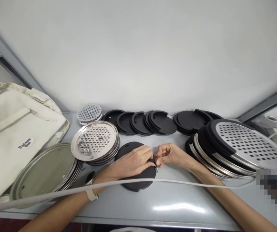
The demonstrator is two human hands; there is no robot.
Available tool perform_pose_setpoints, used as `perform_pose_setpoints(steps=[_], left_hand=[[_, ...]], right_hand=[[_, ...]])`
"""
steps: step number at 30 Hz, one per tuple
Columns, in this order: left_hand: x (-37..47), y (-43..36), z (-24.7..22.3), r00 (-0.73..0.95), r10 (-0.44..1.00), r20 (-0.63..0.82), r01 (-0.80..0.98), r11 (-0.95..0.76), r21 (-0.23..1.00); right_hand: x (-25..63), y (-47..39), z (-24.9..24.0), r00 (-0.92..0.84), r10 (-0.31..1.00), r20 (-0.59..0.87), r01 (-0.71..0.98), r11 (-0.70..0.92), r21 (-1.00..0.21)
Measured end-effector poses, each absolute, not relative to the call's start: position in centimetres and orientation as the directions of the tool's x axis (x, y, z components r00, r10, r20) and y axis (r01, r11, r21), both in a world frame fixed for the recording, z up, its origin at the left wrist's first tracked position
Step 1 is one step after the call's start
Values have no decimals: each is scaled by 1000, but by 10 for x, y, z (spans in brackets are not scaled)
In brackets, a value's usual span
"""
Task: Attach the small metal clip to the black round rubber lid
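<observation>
A black round disc [133, 187] lies flat on the grey surface, partly covered by my left hand [138, 161]. That hand's fingers are pinched together at the disc's right edge, by a small metal clasp or chain piece [156, 168]. From the right, my right hand [166, 154] closes its thumb and fingers on the same metal piece. How the piece joins the disc is hidden by the fingertips. On my left wrist is a watch with a pale strap [91, 195].
Perforated metal discs [96, 140] and greenish lids [46, 170] are stacked left, near a cream bag [13, 129]. Black discs [162, 124] line the back. A tall stack with a perforated top [249, 141] stands right. A pale cable [177, 181] crosses in front.
</observation>
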State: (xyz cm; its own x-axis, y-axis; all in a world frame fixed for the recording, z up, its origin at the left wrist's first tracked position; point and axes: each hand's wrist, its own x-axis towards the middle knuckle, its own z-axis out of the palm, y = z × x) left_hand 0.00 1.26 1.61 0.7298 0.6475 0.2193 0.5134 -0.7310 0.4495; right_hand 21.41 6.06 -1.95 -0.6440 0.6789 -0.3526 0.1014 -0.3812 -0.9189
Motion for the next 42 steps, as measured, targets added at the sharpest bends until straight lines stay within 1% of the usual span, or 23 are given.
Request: perform_pose_setpoints(steps=[6, 9, 15, 17, 21, 27, 34, 42], left_hand=[[-2, 13, 14, 718, 658, 226, 498, -713, 494], [-2, 14, 13, 709, 667, 228, 498, -703, 508], [-4, 15, 14, 694, 679, 238, 491, -688, 534], [-4, 14, 14, 693, 682, 236, 506, -693, 514], [-3, 13, 13, 703, 667, 247, 539, -726, 427], [-1, 12, 12, 710, 637, 300, 553, -768, 322], [3, 12, 6, 685, 655, 319, 596, -755, 273], [14, 10, -1, 556, 761, 334, 705, -645, 295]], right_hand=[[210, 61, -9, -663, 659, -356, 144, -354, -924], [211, 61, -11, -677, 647, -352, 136, -361, -923], [216, 64, -17, -725, 639, -255, 60, -311, -949], [216, 64, -16, -731, 642, -231, 46, -292, -955], [216, 61, -11, -735, 646, -206, 42, -259, -965], [217, 57, -4, -725, 656, -211, 96, -207, -974], [216, 55, -6, -696, 693, -189, 68, -198, -978], [215, 54, -12, -614, 781, -118, 114, -60, -992]])
